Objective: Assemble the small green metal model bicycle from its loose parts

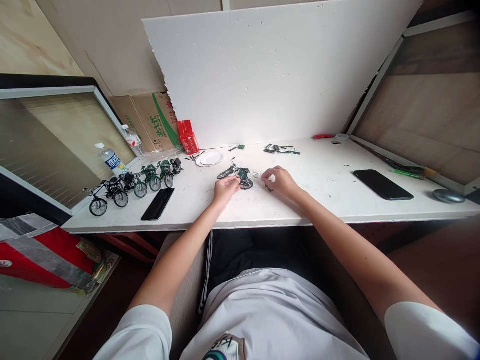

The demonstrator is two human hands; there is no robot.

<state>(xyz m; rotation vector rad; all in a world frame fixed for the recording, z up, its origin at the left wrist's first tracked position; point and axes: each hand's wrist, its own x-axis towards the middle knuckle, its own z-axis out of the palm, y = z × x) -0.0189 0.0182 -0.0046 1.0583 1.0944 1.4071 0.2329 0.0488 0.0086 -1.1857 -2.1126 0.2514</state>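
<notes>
Near the middle of the white table, my left hand (pixel 226 190) pinches the lower part of a small dark green and black model bicycle (pixel 243 173), which leans to one side. To the right of it, my right hand (pixel 279 181) rests at the tabletop with thumb and fingertips brought together. Small loose bits (pixel 257 175) lie between the bicycle and this hand. A thin dark piece (pixel 269 188) shows just under the right fingers; whether they grip anything is too small to tell.
Several finished model bicycles (pixel 120 198) stand at the left by a black phone (pixel 158 204). Behind are a white plate (pixel 210 158), dark green parts (pixel 281 149) and a red packet (pixel 188 137). Another phone (pixel 383 185) lies at the right.
</notes>
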